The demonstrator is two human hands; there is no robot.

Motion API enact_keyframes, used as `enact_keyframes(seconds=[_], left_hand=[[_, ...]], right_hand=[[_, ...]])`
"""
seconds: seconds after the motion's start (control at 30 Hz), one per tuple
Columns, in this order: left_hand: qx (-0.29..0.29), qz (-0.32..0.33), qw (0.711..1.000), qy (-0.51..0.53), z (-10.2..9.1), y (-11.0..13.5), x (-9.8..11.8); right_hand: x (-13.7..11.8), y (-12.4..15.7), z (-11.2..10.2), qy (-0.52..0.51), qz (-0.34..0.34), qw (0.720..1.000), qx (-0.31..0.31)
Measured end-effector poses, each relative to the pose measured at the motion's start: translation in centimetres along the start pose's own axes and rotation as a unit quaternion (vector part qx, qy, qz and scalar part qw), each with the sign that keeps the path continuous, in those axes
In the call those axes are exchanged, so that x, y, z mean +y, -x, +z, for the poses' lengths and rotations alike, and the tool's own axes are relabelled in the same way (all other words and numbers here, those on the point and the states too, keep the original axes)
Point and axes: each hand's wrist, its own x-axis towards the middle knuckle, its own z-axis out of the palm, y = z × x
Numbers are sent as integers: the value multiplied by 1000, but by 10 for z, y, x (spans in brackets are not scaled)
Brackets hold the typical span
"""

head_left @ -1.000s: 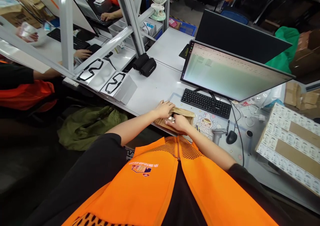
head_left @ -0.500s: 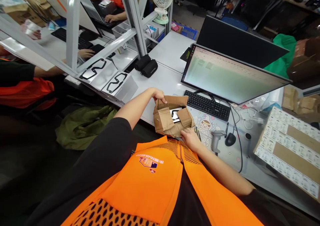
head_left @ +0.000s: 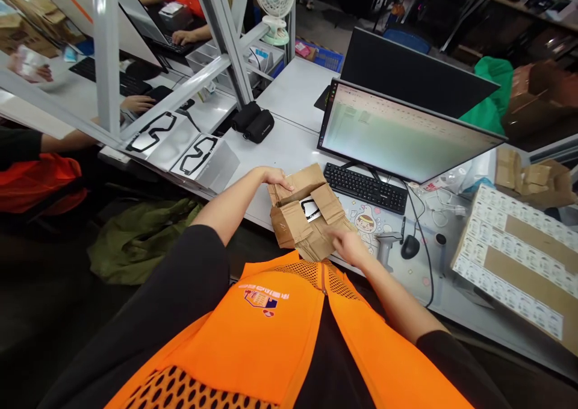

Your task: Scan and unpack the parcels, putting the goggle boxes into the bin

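An open brown cardboard box is tilted at the table's front edge, close to my vest, its flaps spread. Through the gap between the flaps shows a white item with a black looping outline; the rest of it is covered. My left hand is closed on the box's far left edge, thumb over the flap. At the near right side, my right hand is on the box with its index finger along a flap and the other fingers curled, partly hidden.
Beyond the box are a keyboard and a lit monitor. To the right lie a barcode scanner, a mouse and a large white-printed carton. White boxes and black cases stand left. Other people work beyond the metal frame.
The box has turned and tipped, with its flaps spread wider and the near flap now lower. My right index finger has shifted onto the flap. The whole view has moved slightly right.
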Motion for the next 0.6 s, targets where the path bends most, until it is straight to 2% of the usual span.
enact_keyframes(seconds=[0.07, 0.1, 0.17, 0.2, 0.23, 0.3, 0.37, 0.4, 0.43, 0.5, 0.6], left_hand=[[118, 66, 986, -94, 7, 21, 12], [195, 111, 966, -129, 16, 33, 18], [334, 210, 905, -162, 45, 57, 29], [371, 256, 877, -166, 64, 67, 33], [372, 293, 864, -170, 85, 73, 37], [295, 320, 878, -200, 127, 75, 41], [210, 264, 907, -251, 159, 65, 42], [187, 221, 918, -272, 168, 58, 41], [178, 181, 925, -284, 173, 52, 40], [183, 132, 931, -286, 170, 44, 38], [202, 133, 930, -276, 144, 49, 33]], right_hand=[[-10, -29, -26, -7, 12, 997, 69], [-16, -44, -34, 8, 22, 995, 96], [-25, -70, -39, 53, 56, 992, 96], [-29, -81, -37, 73, 81, 991, 77], [-32, -90, -32, 89, 104, 989, 55], [-35, -102, -22, 99, 136, 985, 29], [-32, -107, -16, 91, 146, 984, 37], [-28, -107, -16, 83, 144, 985, 47], [-23, -106, -17, 71, 139, 986, 58], [-11, -101, -22, 33, 122, 989, 77], [4, -90, -29, -56, 105, 988, 99]])
